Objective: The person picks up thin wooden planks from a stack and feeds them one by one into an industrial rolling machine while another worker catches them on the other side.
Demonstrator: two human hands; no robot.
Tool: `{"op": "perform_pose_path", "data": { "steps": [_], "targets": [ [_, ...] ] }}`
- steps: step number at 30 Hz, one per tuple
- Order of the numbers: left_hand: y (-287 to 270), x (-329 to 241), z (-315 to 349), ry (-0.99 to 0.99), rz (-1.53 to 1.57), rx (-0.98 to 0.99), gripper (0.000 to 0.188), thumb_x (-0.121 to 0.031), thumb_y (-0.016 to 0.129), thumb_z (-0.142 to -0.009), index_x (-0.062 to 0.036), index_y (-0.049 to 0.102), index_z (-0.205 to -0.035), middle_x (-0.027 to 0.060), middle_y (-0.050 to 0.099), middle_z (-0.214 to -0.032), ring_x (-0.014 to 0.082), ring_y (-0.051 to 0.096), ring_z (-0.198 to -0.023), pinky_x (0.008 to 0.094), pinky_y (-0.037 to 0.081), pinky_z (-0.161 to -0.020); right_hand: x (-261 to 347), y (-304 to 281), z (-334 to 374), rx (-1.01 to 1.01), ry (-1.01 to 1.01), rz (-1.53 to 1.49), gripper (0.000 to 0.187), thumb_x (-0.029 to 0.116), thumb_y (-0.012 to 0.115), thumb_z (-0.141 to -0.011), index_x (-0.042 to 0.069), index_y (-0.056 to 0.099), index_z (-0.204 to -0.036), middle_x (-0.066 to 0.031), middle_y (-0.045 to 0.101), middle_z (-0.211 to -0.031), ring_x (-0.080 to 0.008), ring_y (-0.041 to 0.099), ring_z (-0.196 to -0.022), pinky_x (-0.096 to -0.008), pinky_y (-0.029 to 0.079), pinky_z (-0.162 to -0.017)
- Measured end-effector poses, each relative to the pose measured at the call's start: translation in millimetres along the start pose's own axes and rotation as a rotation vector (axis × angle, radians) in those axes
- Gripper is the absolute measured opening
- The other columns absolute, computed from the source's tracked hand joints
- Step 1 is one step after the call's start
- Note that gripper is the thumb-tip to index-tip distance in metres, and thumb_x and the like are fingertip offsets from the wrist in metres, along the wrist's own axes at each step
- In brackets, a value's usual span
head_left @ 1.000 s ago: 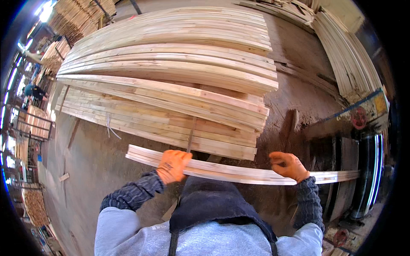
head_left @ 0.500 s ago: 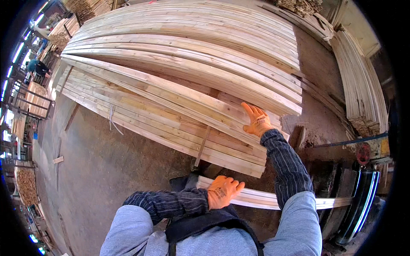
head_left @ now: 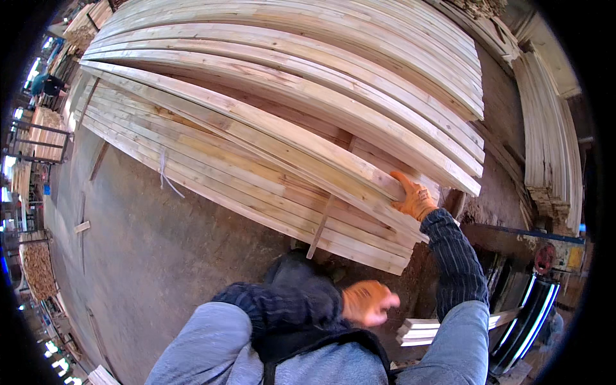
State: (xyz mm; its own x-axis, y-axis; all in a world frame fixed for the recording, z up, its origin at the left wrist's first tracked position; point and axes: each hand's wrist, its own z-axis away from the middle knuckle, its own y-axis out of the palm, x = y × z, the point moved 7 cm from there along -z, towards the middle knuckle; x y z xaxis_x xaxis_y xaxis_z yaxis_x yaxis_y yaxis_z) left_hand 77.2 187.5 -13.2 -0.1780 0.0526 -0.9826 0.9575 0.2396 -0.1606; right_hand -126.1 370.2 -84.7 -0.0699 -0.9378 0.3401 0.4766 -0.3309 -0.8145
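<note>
My right hand, in an orange glove, is closed around the near right end of a long wooden board. That board lies at an angle over a lower layer of planks. My left hand, gloved in orange too, hovers close to my body and is smeared by motion. Its fingers look partly bent, and no held thing shows. To its right, apart from it, is the end of a few pale wood strips, which run under my right forearm toward a black and shiny roller-like machine part.
Beyond my right hand stretches a broad stack of long boards. A crosswise wood spacer sticks out from the lower planks. Another lumber pile stands at the far right. A person is at the far left, near racks of wood.
My right hand has gone from spread above the board to gripping its end. My left hand has come off the pale strips, which now lie further right. The whole view has shifted.
</note>
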Motion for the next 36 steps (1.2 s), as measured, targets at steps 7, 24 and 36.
{"op": "perform_pose_path", "data": {
  "steps": [7,24,36],
  "targets": [
    [-279.4,142.2,120.3,-0.299,0.211,-1.292,0.035,-0.022,0.079,-0.092,-0.0041,0.06,-0.116,0.0042,0.06,-0.104,0.0171,0.059,-0.101,0.032,0.052,-0.089,15.2,-27.2,13.0,-0.011,0.026,0.048,0.089,0.029,0.084,-0.078,0.025,0.04,-0.156,-0.0231,0.07,-0.129,-0.042,0.067,-0.121,-0.0471,0.053,-0.104],
    [-315.1,184.4,116.8,-0.473,0.445,-1.598,0.08,-0.033,0.087,-0.088,0.0139,0.049,-0.14,0.0204,0.056,-0.14,0.0299,0.054,-0.126,0.0409,0.04,-0.111,-21.5,-10.4,3.2,-0.04,-0.052,-0.4,0.061,0.049,0.072,-0.095,0.008,0.065,-0.14,-0.0169,0.066,-0.142,-0.029,0.063,-0.13,-0.0382,0.048,-0.112],
    [-294.2,157.1,99.1,-0.265,0.512,-1.444,0.044,-0.02,0.078,-0.094,-0.0038,0.058,-0.13,0.0018,0.059,-0.127,0.016,0.052,-0.118,0.031,0.033,-0.11,-218.6,45.4,138.3,-0.119,0.729,-1.051,0.067,0.054,0.064,-0.1,0.01,0.054,-0.15,-0.0091,0.058,-0.149,-0.028,0.055,-0.137,-0.049,0.053,-0.107]
  ]
}}
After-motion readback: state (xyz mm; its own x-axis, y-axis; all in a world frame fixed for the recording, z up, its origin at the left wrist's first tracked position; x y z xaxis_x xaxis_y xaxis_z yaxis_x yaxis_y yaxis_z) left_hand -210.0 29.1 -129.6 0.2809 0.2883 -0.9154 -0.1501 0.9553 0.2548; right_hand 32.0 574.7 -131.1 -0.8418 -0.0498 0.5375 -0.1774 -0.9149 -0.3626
